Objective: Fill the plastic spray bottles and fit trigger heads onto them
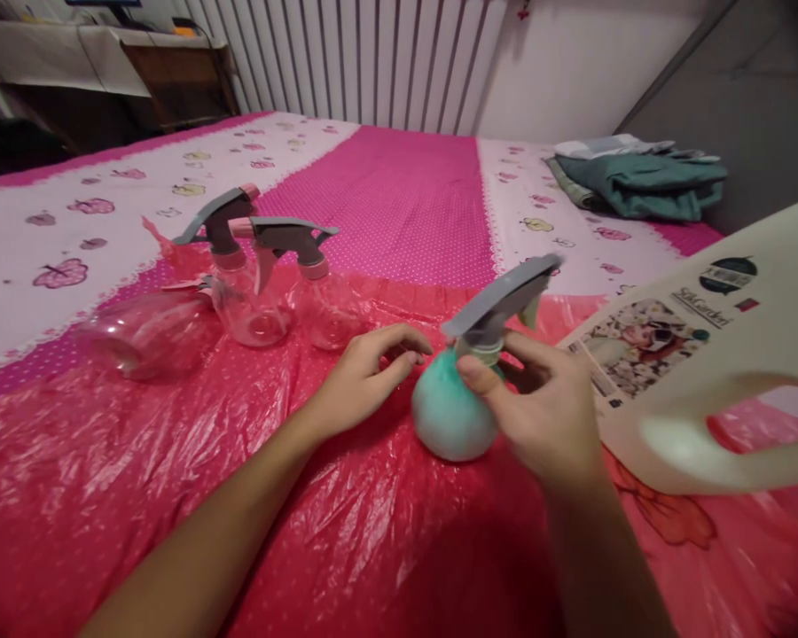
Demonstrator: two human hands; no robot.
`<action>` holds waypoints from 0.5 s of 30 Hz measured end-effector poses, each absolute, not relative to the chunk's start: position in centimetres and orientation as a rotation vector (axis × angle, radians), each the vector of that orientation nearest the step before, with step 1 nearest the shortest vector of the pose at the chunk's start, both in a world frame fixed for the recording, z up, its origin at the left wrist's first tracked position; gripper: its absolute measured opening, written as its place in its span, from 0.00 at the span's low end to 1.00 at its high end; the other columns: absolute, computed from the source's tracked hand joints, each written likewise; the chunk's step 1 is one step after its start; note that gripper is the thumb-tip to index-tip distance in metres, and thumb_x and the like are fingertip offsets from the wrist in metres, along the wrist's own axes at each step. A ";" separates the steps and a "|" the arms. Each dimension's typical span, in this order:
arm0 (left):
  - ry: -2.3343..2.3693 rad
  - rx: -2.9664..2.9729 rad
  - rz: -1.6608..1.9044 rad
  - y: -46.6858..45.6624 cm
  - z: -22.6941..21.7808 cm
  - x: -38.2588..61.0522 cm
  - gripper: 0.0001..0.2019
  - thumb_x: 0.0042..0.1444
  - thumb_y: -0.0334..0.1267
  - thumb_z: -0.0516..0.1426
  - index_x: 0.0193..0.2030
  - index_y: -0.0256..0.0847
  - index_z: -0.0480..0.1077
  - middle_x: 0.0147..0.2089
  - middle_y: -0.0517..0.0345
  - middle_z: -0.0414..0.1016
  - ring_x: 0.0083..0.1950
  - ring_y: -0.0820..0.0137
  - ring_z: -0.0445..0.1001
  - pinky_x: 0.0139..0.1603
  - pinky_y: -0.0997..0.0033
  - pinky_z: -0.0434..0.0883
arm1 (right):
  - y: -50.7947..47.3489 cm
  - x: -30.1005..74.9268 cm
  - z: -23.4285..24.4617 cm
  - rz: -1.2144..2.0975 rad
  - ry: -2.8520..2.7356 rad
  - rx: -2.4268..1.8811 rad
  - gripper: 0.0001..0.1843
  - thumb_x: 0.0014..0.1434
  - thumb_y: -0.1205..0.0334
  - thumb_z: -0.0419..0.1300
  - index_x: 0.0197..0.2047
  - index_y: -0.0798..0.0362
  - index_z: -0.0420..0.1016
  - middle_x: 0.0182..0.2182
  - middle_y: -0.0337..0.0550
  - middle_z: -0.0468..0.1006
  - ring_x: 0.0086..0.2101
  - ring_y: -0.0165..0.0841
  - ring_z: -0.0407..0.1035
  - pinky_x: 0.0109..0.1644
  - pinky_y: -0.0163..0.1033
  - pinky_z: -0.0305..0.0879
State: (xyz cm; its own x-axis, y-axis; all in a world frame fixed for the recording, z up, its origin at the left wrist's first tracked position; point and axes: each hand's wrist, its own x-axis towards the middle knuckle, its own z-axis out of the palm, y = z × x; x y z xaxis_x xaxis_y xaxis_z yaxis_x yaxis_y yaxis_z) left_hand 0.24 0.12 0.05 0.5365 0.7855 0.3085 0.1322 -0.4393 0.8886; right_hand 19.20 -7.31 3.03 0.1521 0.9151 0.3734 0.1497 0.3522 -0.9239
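Note:
A round spray bottle (456,412) filled with teal liquid, topped by a grey trigger head, stands on the red plastic sheet (346,532). My right hand (545,399) grips it around the neck, thumb on the near side, and the bottle leans slightly. Just left of the bottle is my left hand (372,377), fingers loosely curved and apart, holding nothing. At the left, an upright clear spray bottle (256,310) with a grey and pink head stands beside another one (329,310). A third clear bottle (146,332) lies on its side.
A large cream jug (678,354) with a label and handle stands tilted at the right, close to my right hand. Folded green cloth (665,182) lies on the pink bedspread (405,195) at the back right. A desk (93,58) is at the far left.

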 end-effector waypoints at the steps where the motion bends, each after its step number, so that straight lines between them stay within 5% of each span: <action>1: 0.746 1.897 0.934 0.1 0.1 0.2 0.07 0.66 0.34 0.56 0.45 0.40 0.76 0.45 0.55 0.83 0.47 0.63 0.80 0.50 0.64 0.73 | -7.4 19.2 3.1 0.763 -1.324 -1.082 0.08 0.60 0.55 0.74 0.41 0.49 0.87 0.37 0.41 0.86 0.39 0.36 0.81 0.42 0.36 0.79; 15: 0.773 1.886 0.919 0.0 0.3 0.2 0.07 0.67 0.36 0.57 0.45 0.40 0.76 0.46 0.53 0.83 0.48 0.63 0.80 0.50 0.64 0.74 | -7.9 19.7 3.9 0.816 -1.332 -1.052 0.10 0.60 0.52 0.75 0.40 0.48 0.87 0.35 0.41 0.85 0.36 0.38 0.80 0.38 0.38 0.78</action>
